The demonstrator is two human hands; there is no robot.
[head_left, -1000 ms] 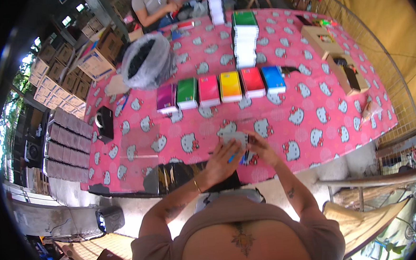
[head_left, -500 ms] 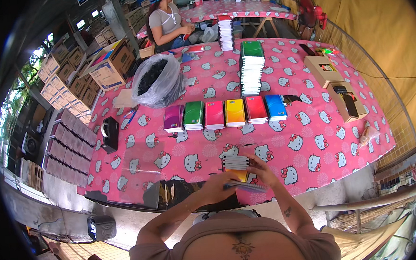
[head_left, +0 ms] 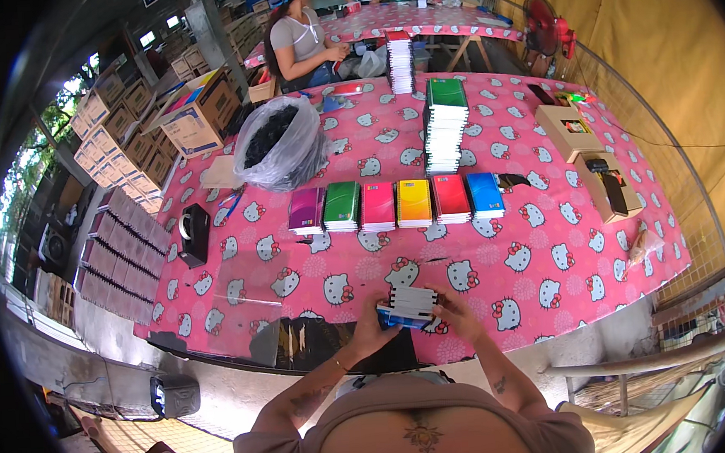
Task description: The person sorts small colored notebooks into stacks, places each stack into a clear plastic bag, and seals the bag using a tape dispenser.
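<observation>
A small stack of spiral notebooks (head_left: 413, 300) is between my hands near the table's front edge, white page edges up and a blue cover towards me. My left hand (head_left: 372, 327) is closed on its left end, my right hand (head_left: 459, 315) on its right end. Beyond them runs a row of notebook piles: purple (head_left: 306, 209), green (head_left: 341, 204), pink (head_left: 378, 205), yellow (head_left: 414, 201), red (head_left: 450, 198) and blue (head_left: 485, 194). Behind the row rises a tall notebook stack (head_left: 445, 130) with a green cover on top.
A plastic bag of black items (head_left: 279, 148) and a black tape dispenser (head_left: 193, 235) stand at left, beside stacked notebooks (head_left: 123, 253) and cartons (head_left: 198, 120). Small open boxes (head_left: 605, 187) lie at right. Across the pink table (head_left: 331, 262), a person (head_left: 300, 43) stands near another stack (head_left: 400, 66).
My left hand has moved from across the stack's front to its left end. The yellow cover that showed is out of sight, and a blue one faces me.
</observation>
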